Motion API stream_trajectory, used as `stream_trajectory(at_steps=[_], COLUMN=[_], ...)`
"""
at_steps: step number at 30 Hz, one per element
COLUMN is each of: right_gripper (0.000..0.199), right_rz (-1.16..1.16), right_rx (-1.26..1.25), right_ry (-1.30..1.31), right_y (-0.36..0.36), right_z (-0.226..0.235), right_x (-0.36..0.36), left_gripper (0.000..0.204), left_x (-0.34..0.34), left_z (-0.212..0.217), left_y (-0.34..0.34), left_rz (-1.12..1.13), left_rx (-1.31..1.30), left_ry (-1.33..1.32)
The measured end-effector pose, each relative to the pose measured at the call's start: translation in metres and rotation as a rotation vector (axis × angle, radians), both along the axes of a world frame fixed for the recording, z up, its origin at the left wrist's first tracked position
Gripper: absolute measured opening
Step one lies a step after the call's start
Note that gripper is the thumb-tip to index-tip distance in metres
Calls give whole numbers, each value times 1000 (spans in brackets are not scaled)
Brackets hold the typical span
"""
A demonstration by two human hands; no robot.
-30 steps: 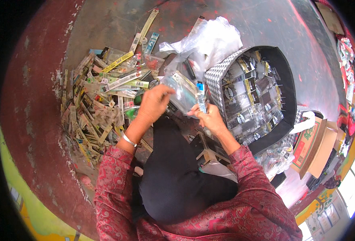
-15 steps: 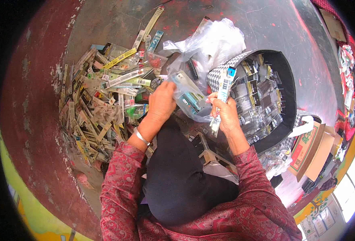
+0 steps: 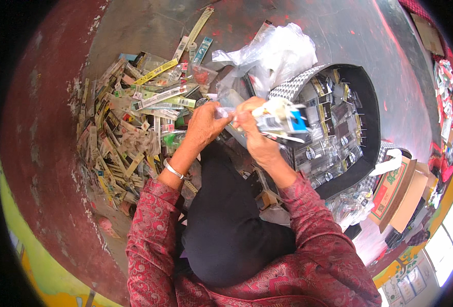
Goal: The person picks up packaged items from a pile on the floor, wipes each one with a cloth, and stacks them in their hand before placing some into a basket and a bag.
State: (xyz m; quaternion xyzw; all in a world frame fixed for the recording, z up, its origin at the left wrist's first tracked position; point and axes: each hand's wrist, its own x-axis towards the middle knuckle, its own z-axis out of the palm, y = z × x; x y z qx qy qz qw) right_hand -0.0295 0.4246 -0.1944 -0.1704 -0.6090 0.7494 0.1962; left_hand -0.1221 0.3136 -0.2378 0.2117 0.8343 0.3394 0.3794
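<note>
My right hand (image 3: 254, 134) grips a small flat packet (image 3: 281, 118) with a white and blue card, held over the edge of the black basket (image 3: 371, 133). My left hand (image 3: 205, 124) pinches the clear plastic end (image 3: 222, 111) of the same packet, close against the right hand. Both hands meet above my lap, which is covered in black cloth (image 3: 226, 215). My sleeves are red patterned fabric, and a silver bangle (image 3: 172, 169) sits on the left wrist.
A heap of torn packets and card strips (image 3: 129, 128) lies on the floor at the left. The black basket holds several clear packets. A crumpled clear plastic bag (image 3: 275, 51) lies behind it. Cardboard boxes (image 3: 400, 192) stand at the right.
My right hand swung the packet from upright to lying sideways and came in toward the left hand, which now pinches its clear end. The clear bag held earlier has dropped out of my hands.
</note>
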Motion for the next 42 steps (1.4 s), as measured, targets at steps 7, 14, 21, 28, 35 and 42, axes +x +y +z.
stream_trajectory(at_steps=[7,14,21,28,35,42], right_gripper=[20,21,35,35,40,67], right_rz=[136,65,280,264,533,499], right_rx=[241,508,760,627,642,803], right_ry=[-131,-542,-756,-482,-884,-1005], right_y=[-11,-8,17,15,13,13], right_z=[-36,-80,-94,-85,-90,-68], right_x=[14,54,60,64,54,29], left_gripper=[39,31,24,20,21,22], left_x=[0,5,1,0,3,-1], left_z=[1,-19,-19,-18,-4,12], left_y=[-6,-9,-16,-14,-15,-22], left_rz=[134,230,170,529,175,-56], left_rx=[15,189,177,142,82,-51], left_ry=[-139,-169,-142,-474,-127,384])
